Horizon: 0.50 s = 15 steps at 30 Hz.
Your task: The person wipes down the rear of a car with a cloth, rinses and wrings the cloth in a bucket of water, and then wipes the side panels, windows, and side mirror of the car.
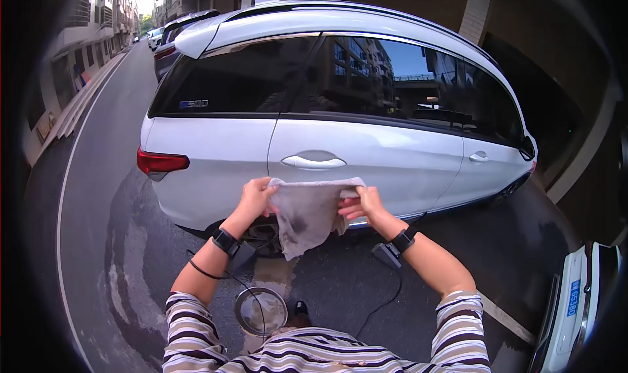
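A grey cloth [302, 217] with dark stains hangs stretched between my two hands, in front of the side of a white car [366, 141]. My left hand [257, 197] pinches its upper left corner. At the upper right corner, my right hand [366, 205] grips it, some fingers partly behind the fabric. Just above the cloth is the car's rear door handle [314, 161]. Whether the cloth touches the door I cannot tell. Part of the rear wheel is hidden behind the cloth and my left arm.
On the ground below stands a round metal basin [261, 309] with cloudy water in it. Cables hang from the devices on both my wrists. Another white vehicle [575, 301] is at the lower right. A road [98, 144] runs along the left, with parked cars behind.
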Each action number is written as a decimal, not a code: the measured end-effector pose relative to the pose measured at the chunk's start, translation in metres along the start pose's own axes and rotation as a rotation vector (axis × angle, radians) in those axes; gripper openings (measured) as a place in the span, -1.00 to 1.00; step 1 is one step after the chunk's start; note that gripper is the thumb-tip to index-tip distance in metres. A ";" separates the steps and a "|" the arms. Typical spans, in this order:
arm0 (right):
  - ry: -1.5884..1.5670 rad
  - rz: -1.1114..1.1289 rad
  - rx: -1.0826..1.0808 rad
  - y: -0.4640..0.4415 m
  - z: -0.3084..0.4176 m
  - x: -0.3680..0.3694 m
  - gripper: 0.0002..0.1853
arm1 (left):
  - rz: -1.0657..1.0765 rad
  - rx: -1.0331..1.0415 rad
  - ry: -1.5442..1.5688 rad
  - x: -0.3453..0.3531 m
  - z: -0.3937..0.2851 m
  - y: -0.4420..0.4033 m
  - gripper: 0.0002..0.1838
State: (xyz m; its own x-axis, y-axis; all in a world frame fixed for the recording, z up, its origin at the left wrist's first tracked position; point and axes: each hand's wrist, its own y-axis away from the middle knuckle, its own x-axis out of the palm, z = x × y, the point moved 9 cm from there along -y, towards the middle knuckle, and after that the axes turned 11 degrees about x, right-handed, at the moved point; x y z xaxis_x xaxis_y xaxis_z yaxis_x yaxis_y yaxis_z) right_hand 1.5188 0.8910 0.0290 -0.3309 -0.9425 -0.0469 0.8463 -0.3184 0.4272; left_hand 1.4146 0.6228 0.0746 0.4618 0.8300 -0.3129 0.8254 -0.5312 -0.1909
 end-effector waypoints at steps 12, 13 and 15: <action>0.737 -0.388 -1.227 -0.009 0.174 0.061 -0.59 | -0.237 0.718 0.341 -0.038 -0.064 -0.123 -0.35; 0.832 -0.456 -1.300 -0.011 0.184 0.070 -0.56 | -0.198 0.803 0.043 -0.031 -0.079 -0.130 -0.07; 1.069 -0.569 -1.382 -0.028 0.201 0.086 -0.46 | -0.313 0.987 -0.387 -0.020 -0.106 -0.136 0.05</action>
State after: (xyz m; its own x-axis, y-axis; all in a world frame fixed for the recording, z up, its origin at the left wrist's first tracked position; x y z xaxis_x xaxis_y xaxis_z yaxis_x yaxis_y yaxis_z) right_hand 1.3831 0.8396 0.1945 -0.7587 -0.1808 -0.6259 0.6208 0.0905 -0.7787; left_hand 1.3271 0.6961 0.2052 0.0027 0.9336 -0.3582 0.1868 -0.3524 -0.9170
